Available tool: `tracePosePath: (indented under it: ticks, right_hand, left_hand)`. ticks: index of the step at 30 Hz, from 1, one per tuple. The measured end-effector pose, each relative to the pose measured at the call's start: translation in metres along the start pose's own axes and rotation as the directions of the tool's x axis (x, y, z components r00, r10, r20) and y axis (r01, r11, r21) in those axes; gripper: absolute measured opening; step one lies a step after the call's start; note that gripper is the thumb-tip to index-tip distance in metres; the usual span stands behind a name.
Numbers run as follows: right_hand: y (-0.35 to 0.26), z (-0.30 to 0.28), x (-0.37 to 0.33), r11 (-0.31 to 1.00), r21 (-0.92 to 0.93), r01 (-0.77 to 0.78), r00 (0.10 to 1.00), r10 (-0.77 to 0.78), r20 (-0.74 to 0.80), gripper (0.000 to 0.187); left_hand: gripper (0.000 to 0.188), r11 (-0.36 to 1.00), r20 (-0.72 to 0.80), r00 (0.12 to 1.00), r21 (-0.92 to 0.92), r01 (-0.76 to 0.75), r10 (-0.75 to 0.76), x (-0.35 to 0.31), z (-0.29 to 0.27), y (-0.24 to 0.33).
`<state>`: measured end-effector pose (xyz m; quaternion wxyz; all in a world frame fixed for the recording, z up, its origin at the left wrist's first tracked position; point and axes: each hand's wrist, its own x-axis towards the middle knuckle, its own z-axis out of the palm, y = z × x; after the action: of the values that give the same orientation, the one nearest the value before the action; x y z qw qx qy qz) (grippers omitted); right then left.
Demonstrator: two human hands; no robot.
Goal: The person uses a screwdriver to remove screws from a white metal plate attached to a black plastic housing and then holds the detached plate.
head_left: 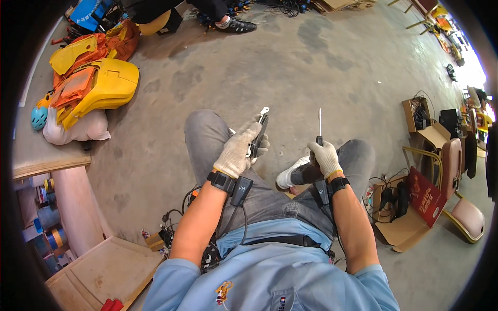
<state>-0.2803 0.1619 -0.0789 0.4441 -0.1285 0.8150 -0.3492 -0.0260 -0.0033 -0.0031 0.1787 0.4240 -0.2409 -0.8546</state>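
My left hand, in a pale knit work glove, is closed round a slim black part with a silver metal end. The part slants up and away above my left thigh, and the palm and fingers cover much of it, so its kind is unclear. In my right hand, gloved alike, is a screwdriver. Its bare metal shaft points away from me, while the fist hides most of the dark handle. The two hands are apart, and the screwdriver does not touch the black part.
Yellow and orange plastic shells are piled at the left beside a blue helmet. A wooden board lies near left. At the right are an open carton with cables and chairs. Another person's shoe shows at the far side.
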Motion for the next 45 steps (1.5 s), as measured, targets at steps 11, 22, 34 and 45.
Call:
tracePosePath:
  ticks: [11, 22, 34, 45]
  right_hand:
    - [-0.045, -0.022, -0.048, 0.971, 0.237, 0.044, 0.996, -0.06, 0.061, 0.024]
    - [-0.097, -0.062, -0.151, 0.961, 0.183, 0.209, 0.917, -0.258, 0.305, 0.049]
    - [-0.09, -0.046, -0.154, 0.985, 0.164, 0.06, 0.864, -0.133, 0.486, 0.05]
    - [-0.086, -0.043, -0.155, 0.975, 0.224, 0.006, 0.865, -0.117, 0.487, 0.046]
  left_hand:
    - [0.041, 0.998, -0.07, 0.996, -0.042, -0.051, 0.048, 0.002, -0.002, -0.003]
    - [0.044, 0.997, 0.004, 0.999, -0.063, -0.049, 0.049, -0.003, -0.008, -0.005]
    - [0.051, 0.995, 0.114, 0.988, -0.033, -0.099, 0.102, -0.004, -0.009, -0.006]
    - [0.047, 0.995, 0.117, 0.989, -0.051, -0.084, 0.089, -0.009, -0.001, -0.002]
